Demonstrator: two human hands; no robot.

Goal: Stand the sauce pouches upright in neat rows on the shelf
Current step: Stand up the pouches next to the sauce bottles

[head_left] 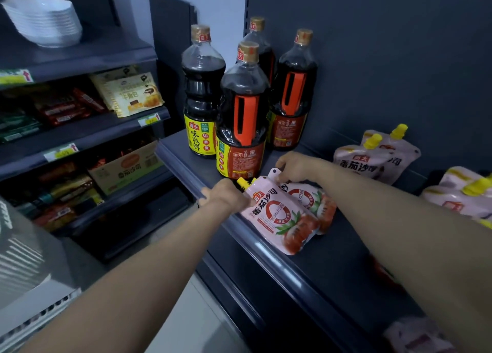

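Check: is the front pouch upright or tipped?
Tipped: the front pouch leans back, base over the shelf edge, both hands gripping its top.

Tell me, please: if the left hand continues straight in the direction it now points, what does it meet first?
Most likely the front soy sauce bottle. The left hand grips the near pouch at its yellow spout and points toward the shelf back, where that bottle stands just beyond. Depth is hard to judge from this single view.

Your hands grip two pink tomato-sauce pouches: the front pouch (279, 216) tilted, yellow spout up-left, the rear pouch (316, 201) overlapped behind it. Further pouches (372, 158) lean beyond your right hold.
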